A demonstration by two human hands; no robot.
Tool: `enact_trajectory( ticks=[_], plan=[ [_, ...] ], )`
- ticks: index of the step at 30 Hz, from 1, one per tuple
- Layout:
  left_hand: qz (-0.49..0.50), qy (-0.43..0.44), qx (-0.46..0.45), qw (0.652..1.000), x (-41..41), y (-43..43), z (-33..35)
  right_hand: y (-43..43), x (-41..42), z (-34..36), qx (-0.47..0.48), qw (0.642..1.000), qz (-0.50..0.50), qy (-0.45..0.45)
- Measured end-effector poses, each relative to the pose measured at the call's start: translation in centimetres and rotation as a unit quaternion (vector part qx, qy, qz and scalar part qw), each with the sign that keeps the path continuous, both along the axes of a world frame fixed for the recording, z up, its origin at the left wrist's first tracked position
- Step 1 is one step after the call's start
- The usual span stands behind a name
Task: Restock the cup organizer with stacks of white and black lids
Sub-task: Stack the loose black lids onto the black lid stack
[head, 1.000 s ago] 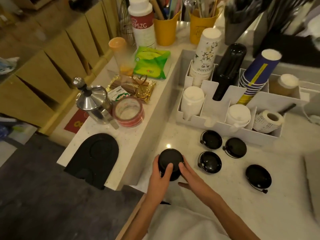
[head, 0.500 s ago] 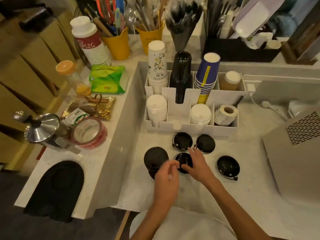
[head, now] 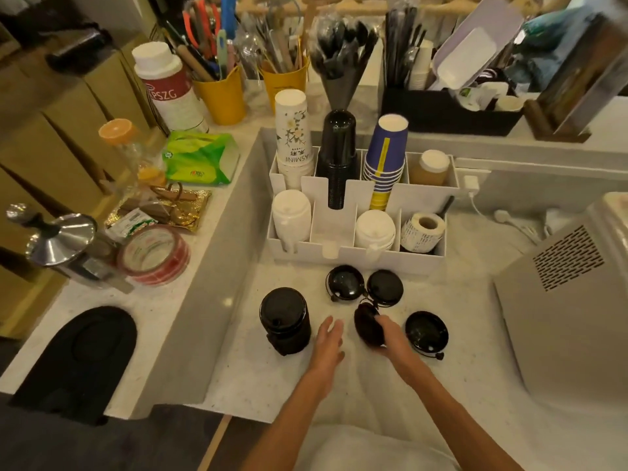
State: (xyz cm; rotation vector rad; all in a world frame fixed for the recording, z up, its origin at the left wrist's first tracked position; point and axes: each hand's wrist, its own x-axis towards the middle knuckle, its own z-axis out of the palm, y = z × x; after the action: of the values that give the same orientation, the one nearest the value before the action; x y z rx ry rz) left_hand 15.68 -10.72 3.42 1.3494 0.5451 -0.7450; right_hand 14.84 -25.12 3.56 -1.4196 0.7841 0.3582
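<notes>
Black lid — newly lifted off the tabletop, tilted on edge, right hand grip clamped on it. Left hand has let go of the black lid stack at 9 o'clock, grip apart. Likely next for stacking — organizer slot at 12 o'clock empty.

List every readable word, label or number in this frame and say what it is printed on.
"PSZG": red band of the white bottle; a leading letter may be cut off.
"JASMINE", upside down: floral cup stack; first letter partly hidden, characters above unreadable.
Green tissue pack, small sachet, red tape roll, label roll: print too blurred or small.
</notes>
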Motion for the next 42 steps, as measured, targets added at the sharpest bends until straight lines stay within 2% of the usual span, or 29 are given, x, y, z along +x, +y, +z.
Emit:
enact_trajectory(
  ticks=[2, 4, 8, 12, 15, 18, 22, 25, 27, 30, 31, 32, 34, 35, 39, 42],
  plan=[
    [-0.012, -0.001, -0.03, 0.999, -0.4, -0.4, -0.4, -0.8, -1.1, 0.6, 0.148, 0.986, -0.07, 0.008],
    [0.003, 0.018, -0.112, 0.994, -0.7, -0.4, -0.7, -1.3, -2.2, 1.1, 0.183, 0.982, -0.051, -0.015],
    [0.026, 0.094, -0.279, 0.955, -1.1, -0.8, -0.4, -1.0, -2.9, 1.9, 0.162, 0.987, -0.01, -0.005],
    [0.076, 0.122, -0.319, 0.937, -1.4, -1.2, -0.4, -1.3, -2.9, 2.7, 0.116, 0.99, 0.081, 0.014],
    [0.068, 0.117, -0.323, 0.937, -1.7, -0.9, -0.1, -1.7, -2.3, 3.5, -0.047, 0.976, 0.211, 0.033],
    [0.054, 0.093, -0.31, 0.945, -1.8, -0.2, 0.1, -2.8, -0.8, 2.2, -0.225, 0.925, 0.304, 0.029],
    [0.112, 0.114, -0.332, 0.93, -1.8, 0.7, 1.0, -3.7, 2.9, 1.4, -0.332, 0.883, 0.328, -0.058],
    [0.149, 0.12, -0.342, 0.92, -1.6, 1.4, 1.2, -3.0, 6.5, 0.3, -0.414, 0.816, 0.378, -0.138],
    [0.148, 0.121, -0.343, 0.92, -1.5, 1.7, 1.3, -2.2, 8.4, -0.7, -0.448, 0.768, 0.428, -0.161],
    [0.134, 0.114, -0.337, 0.925, -1.6, 1.8, 1.6, -1.0, 9.4, -2.4, -0.512, 0.667, 0.512, -0.178],
    [0.136, 0.111, -0.337, 0.925, -1.6, 1.8, 1.5, -0.7, 9.2, -2.8, -0.525, 0.646, 0.521, -0.188],
    [0.143, 0.109, -0.336, 0.925, -1.6, 1.8, 1.5, -0.5, 8.9, -3.1, -0.532, 0.641, 0.514, -0.202],
    [0.165, 0.105, -0.338, 0.921, -1.7, 1.8, 1.4, -0.5, 8.1, -3.3, -0.531, 0.663, 0.475, -0.231],
    [0.177, 0.103, -0.341, 0.917, -1.7, 1.8, 1.3, -0.7, 7.6, -3.1, -0.517, 0.687, 0.45, -0.241],
    [0.218, 0.093, -0.327, 0.915, -1.9, 1.7, 0.7, -1.8, 5.3, -1.0, -0.366, 0.851, 0.303, -0.225],
    [0.215, 0.071, -0.285, 0.931, -2.0, 1.4, 0.0, -2.7, 3.2, 0.6, -0.203, 0.96, 0.092, -0.168]
  ],
)
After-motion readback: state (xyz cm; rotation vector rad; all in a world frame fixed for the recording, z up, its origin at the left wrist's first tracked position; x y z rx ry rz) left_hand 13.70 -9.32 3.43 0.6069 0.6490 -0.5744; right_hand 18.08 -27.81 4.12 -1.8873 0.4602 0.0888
